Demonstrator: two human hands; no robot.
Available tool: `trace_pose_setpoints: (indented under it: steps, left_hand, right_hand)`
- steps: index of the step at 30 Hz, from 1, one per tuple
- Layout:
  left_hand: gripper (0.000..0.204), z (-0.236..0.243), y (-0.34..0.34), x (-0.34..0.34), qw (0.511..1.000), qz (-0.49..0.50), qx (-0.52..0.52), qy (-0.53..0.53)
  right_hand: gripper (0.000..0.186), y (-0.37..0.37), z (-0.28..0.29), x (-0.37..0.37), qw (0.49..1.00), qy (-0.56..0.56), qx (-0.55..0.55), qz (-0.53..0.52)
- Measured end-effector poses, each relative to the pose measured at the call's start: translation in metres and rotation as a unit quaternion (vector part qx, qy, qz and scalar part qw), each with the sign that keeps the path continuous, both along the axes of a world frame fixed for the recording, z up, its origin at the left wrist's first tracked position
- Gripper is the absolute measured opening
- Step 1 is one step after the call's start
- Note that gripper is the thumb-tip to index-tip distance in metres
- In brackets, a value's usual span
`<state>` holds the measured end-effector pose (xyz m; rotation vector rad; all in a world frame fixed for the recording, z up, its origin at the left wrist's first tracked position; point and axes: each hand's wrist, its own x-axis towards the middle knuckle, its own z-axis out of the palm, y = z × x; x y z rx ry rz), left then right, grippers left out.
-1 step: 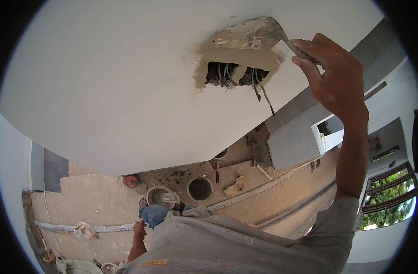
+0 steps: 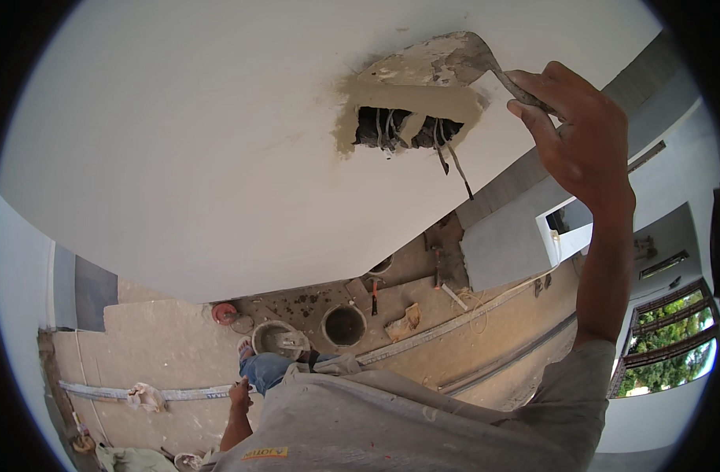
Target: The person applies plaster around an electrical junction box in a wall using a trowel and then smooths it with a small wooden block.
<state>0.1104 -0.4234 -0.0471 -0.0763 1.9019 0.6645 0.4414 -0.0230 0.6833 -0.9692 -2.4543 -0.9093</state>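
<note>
My right hand (image 2: 584,130) is raised to the wall, its thumb and fingers closed round the thin bent neck of a plastering trowel (image 2: 442,59). The trowel's blade, smeared with dried and wet plaster, lies against or very near the white wall (image 2: 218,157). Just below the blade is a rectangular opening (image 2: 375,127), split by a plastered strip and framed by damp beige plaster (image 2: 423,96). Several grey wires (image 2: 454,161) hang out of it. Down beside my leg, my left hand (image 2: 240,395) has curled fingers; whatever they may hold is too small to make out.
On the floor stand a bucket (image 2: 344,325) with dark contents and a basin (image 2: 277,338) with a tool inside. A hammer (image 2: 375,297) lies beyond them. Long straight bars (image 2: 446,322) cross the floor. A barred window (image 2: 670,338) is at the right.
My right hand and the trowel have shifted very slightly down and to the right along the wall. My left hand looks unchanged.
</note>
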Motion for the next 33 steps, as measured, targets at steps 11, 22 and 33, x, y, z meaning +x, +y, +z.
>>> trace_pose_setpoints:
  steps: [11, 22, 33]
  left_hand:
    - [0.042, 0.002, -0.002, -0.002, 1.0, 0.011, -0.011, -0.018]
    - [0.04, 0.013, 0.009, 0.003, 1.0, 0.008, -0.012, -0.011]
    - [0.048, 0.004, 0.007, -0.004, 1.0, 0.009, -0.003, -0.017]
  right_hand:
    - [0.024, 0.008, -0.021, 0.006, 0.999, -0.043, 0.007, 0.01]
    - [0.029, 0.017, -0.011, 0.008, 0.999, -0.003, 0.017, 0.047]
    - [0.028, 0.013, -0.024, 0.016, 0.999, 0.006, -0.017, 0.026]
